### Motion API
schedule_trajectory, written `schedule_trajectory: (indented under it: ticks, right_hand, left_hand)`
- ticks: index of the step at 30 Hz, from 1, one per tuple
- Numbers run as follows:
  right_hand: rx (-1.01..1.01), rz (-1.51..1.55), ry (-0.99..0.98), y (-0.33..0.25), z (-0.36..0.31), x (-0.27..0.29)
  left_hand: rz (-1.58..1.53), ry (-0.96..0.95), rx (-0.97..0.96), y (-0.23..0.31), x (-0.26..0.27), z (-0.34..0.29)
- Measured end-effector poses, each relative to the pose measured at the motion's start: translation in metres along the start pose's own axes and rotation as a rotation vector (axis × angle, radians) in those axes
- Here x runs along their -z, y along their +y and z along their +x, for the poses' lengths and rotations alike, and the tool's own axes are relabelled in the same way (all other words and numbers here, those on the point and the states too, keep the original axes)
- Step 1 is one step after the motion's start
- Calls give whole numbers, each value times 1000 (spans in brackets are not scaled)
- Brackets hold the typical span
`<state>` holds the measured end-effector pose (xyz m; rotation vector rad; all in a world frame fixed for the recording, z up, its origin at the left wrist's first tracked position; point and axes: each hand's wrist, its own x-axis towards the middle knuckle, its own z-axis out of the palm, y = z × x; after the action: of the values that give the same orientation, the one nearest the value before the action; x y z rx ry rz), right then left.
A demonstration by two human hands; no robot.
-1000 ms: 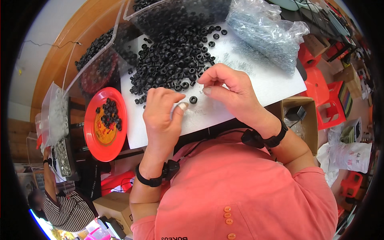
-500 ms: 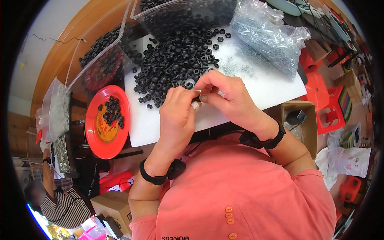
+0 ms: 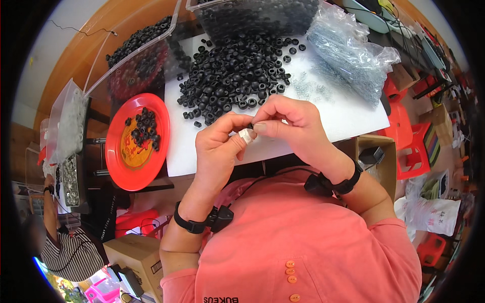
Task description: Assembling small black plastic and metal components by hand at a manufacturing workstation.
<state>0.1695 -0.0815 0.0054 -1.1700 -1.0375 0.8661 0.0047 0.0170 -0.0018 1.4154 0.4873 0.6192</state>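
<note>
My left hand [image 3: 218,144] and my right hand [image 3: 298,123] meet over the front of the white board [image 3: 194,156]. Thumb and forefinger of each are pinched around a small black plastic piece [image 3: 251,126], mostly hidden by the fingertips. White tape [image 3: 246,135] wraps my left thumb. Just beyond my hands lies a heap of small round black plastic parts [image 3: 232,76], many with a hole through them. Small metal springs [image 3: 308,88] are scattered to the right of the heap. A red plate [image 3: 115,169] on the left holds several more black parts.
Clear plastic bins [image 3: 242,12] of black parts stand behind and left of the heap. A clear bag [image 3: 353,55] full of springs lies at the back right. An open cardboard box [image 3: 386,171] and red stools [image 3: 417,151] are at right. Another person [image 3: 70,252] works at far left.
The view has shifted slightly, so the table things sit further right. My fingers have changed their hold on the small black piece, and my taped left thumb now shows more fully.
</note>
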Motion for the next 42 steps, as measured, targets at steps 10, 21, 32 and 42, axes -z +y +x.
schedule_trajectory:
  ticks: [10,21,32,42]
  right_hand:
    - [712,-1083,111,8,-9,9]
    - [676,-1389,-230,10,-17,-3]
    - [613,-1582,3,13,18,41]
    - [698,-1546,12,10,41,10]
  left_hand:
    - [-134,72,-24,3,19,-7]
    - [-233,180,-121,3,47,-19]
    - [-196,70,-63,-3,43,-19]
    - [-198,41,-26,7,28,-16]
